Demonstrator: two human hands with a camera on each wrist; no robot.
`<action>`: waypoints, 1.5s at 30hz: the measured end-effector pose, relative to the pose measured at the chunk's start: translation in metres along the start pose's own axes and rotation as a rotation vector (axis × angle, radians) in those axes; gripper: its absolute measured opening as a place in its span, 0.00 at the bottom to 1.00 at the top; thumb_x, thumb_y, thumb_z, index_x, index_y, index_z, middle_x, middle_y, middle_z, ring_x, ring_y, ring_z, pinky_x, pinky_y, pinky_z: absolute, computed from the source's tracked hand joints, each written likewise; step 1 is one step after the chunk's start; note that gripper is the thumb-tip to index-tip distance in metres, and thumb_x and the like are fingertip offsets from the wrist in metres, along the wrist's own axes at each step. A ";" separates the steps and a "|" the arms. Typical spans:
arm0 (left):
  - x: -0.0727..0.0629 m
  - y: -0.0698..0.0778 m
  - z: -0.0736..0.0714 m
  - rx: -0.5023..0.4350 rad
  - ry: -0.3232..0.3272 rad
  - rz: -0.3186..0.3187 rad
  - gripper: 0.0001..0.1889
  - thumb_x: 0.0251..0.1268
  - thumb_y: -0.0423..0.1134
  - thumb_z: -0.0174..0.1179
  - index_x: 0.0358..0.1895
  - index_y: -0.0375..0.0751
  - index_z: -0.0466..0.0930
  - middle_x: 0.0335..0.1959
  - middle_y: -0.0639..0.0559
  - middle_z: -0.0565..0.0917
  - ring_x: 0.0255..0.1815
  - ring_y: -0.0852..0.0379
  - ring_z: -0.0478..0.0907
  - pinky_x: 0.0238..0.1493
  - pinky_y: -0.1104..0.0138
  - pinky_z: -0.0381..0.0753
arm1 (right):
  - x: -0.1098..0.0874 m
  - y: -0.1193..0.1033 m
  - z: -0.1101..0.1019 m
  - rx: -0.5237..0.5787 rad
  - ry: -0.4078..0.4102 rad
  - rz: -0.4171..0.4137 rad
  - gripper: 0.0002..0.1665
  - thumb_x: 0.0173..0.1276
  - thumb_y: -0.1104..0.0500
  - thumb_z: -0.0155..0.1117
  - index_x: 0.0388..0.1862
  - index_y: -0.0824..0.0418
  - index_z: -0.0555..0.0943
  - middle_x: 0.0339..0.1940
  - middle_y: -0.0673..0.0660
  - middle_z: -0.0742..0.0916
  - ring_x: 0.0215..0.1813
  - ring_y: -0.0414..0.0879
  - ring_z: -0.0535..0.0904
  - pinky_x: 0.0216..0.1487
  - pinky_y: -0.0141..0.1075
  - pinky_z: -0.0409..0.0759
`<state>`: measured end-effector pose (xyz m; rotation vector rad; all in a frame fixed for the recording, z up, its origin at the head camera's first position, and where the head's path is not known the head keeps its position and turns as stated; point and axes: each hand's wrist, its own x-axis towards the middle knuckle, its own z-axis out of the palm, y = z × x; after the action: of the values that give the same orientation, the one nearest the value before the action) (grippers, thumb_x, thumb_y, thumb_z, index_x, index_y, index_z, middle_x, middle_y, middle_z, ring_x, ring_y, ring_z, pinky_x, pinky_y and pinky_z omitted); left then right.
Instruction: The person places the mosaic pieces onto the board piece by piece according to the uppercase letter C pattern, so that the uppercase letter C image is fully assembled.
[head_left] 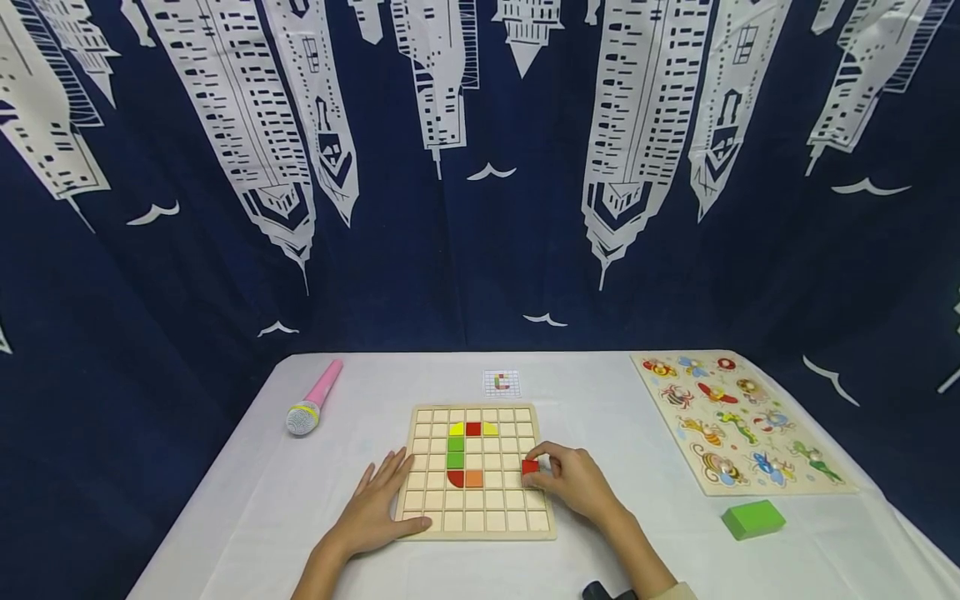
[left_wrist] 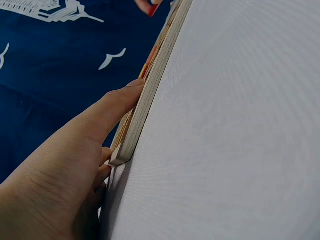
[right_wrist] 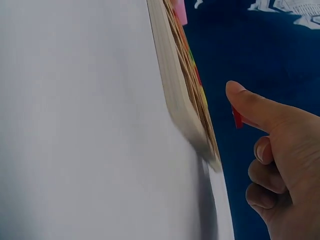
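Observation:
A wooden grid board [head_left: 510,522] lies on the table, with yellow, red, green and orange tiles set in some of its squares. My left hand [head_left: 372,510] rests along the board's left side, fingers stretched out and thumb on its front left corner. In the left wrist view the thumb lies over the board's edge. Over the right side of the board, my right hand [head_left: 573,483] pinches a red tile [head_left: 530,467] between thumb and forefinger. The right wrist view shows this red tile [right_wrist: 237,117] raised above the board, its other fingers curled in.
Behind the board lies a small pattern card [head_left: 502,384]. A pink toy microphone [head_left: 313,402] is at the back left. To the right are an insect picture puzzle board [head_left: 708,417] and a green block [head_left: 753,520]. A dark object [head_left: 597,591] shows at the front edge.

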<state>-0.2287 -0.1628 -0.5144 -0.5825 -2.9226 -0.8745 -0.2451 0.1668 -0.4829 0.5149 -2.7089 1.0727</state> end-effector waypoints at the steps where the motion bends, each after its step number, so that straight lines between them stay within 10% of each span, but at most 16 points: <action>1: 0.000 0.000 0.000 0.002 -0.001 0.002 0.53 0.44 0.71 0.59 0.71 0.40 0.55 0.72 0.45 0.53 0.73 0.49 0.43 0.70 0.51 0.36 | 0.002 -0.004 0.004 0.003 -0.006 -0.014 0.15 0.51 0.48 0.72 0.37 0.49 0.82 0.08 0.42 0.64 0.12 0.32 0.54 0.13 0.25 0.54; 28: 0.003 0.004 0.003 0.025 -0.013 0.012 0.54 0.44 0.71 0.58 0.71 0.40 0.55 0.72 0.45 0.52 0.73 0.49 0.43 0.70 0.51 0.36 | 0.010 -0.018 0.036 -0.032 -0.067 -0.095 0.18 0.53 0.46 0.70 0.41 0.53 0.82 0.09 0.41 0.68 0.14 0.32 0.58 0.15 0.27 0.61; 45: 0.009 0.003 -0.012 -0.160 -0.024 -0.024 0.41 0.57 0.58 0.59 0.68 0.35 0.59 0.70 0.42 0.58 0.71 0.43 0.48 0.69 0.47 0.38 | -0.008 0.007 -0.045 -0.117 0.147 0.031 0.12 0.58 0.50 0.68 0.39 0.52 0.83 0.10 0.42 0.68 0.12 0.35 0.59 0.13 0.29 0.60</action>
<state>-0.2370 -0.1637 -0.5015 -0.5709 -2.9044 -1.1202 -0.2382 0.2054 -0.4572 0.3617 -2.6385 0.9141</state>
